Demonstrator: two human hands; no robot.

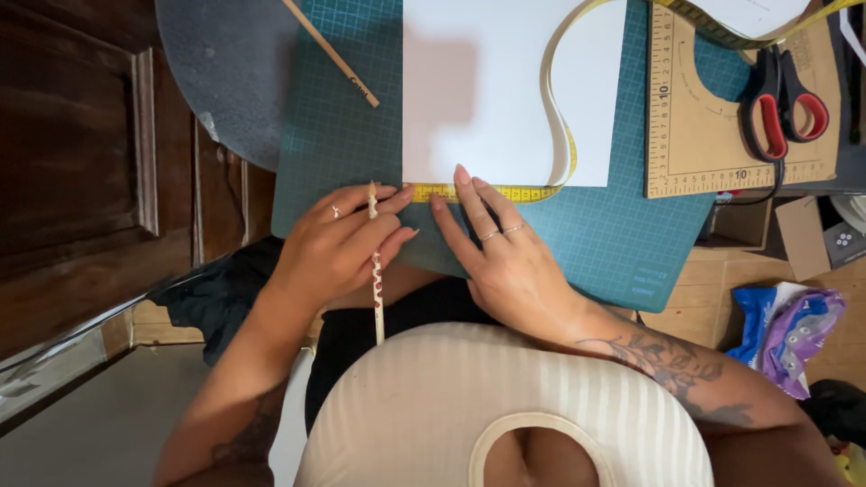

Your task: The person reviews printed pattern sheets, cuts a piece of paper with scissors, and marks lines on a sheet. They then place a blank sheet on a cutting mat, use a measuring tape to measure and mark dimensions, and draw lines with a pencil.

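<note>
My left hand (338, 248) holds a white patterned pencil (377, 293), its tip at the lower left corner of a white sheet of paper (487, 90). With fingers spread, my right hand (505, 257) presses a yellow tape measure (505, 192) flat along the sheet's lower edge. The tape loops up over the paper towards the top right. Paper and tape lie on a green gridded cutting mat (622, 243).
A wooden pencil (329, 52) lies on the mat's upper left. A brown square ruler (704, 135) and red-handled scissors (776, 108) sit at the right. The mat overhangs a grey round table (225, 72). A blue and purple bag (794, 325) lies on the floor at right.
</note>
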